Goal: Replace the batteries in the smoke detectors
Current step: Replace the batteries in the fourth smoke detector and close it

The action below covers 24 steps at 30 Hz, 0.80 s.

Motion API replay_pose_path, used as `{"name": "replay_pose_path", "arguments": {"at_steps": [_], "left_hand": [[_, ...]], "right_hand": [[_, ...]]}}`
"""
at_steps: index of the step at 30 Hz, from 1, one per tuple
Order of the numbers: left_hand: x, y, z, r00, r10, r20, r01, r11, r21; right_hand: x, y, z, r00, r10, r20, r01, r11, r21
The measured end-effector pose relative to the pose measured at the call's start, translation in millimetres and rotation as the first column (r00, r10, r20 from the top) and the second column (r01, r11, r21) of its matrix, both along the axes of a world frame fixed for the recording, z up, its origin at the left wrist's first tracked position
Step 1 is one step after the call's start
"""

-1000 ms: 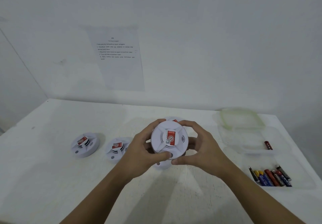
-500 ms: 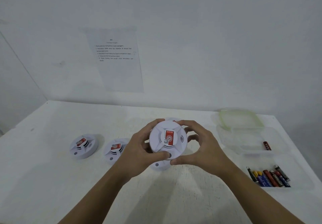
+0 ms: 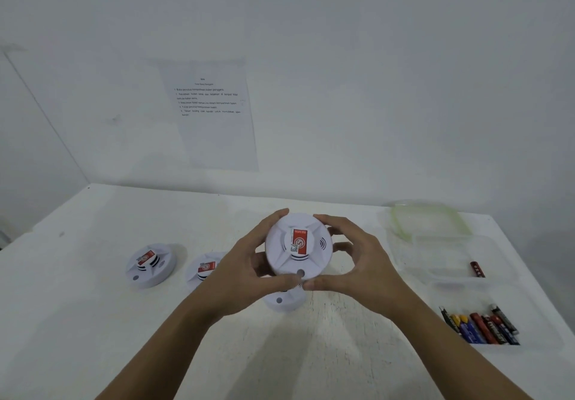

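A round white smoke detector with a red label is held above the table, face toward me. My left hand grips its left rim, thumb at the bottom edge. My right hand grips its right rim the same way. Another white detector lies on the table under my hands, mostly hidden. Two more detectors lie to the left, one far left and one partly behind my left hand. Several batteries lie in a clear tray at the right.
A single red battery lies in a clear container at the right, with a green-rimmed lid behind it. A printed sheet hangs on the wall. The white table ends close on the right.
The held detector has turned slightly in my hands; the red label now stands more upright. Both hands keep their grip at about the same place.
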State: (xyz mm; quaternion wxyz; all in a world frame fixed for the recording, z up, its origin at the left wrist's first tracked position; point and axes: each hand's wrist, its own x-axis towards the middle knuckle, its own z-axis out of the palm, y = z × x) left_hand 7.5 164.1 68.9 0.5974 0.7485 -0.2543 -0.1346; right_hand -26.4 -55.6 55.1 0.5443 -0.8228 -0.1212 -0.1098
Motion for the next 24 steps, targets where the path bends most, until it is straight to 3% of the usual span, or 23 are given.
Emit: {"name": "replay_pose_path", "arguments": {"at_steps": [5,14,18,24], "left_hand": [[3,11,-4,0.997,0.046,0.069,-0.051,0.996,0.070],[9,25,-7,0.957,0.254,0.141,-0.263,0.964,0.044],[23,46,-6,0.938,0.292,0.186,-0.311,0.947,0.083],[66,90,3,0.918,0.273,0.288,-0.330,0.928,0.174]], "right_hand": [[8,2,0,0.999,0.022,-0.031,-0.021,0.999,0.031],[31,22,-6,0.992,0.091,-0.083,-0.091,0.996,0.013],[48,36,0,0.993,0.078,-0.090,-0.084,0.994,-0.069],[87,82,5,0.996,0.089,-0.011,-0.090,0.994,-0.065]]}}
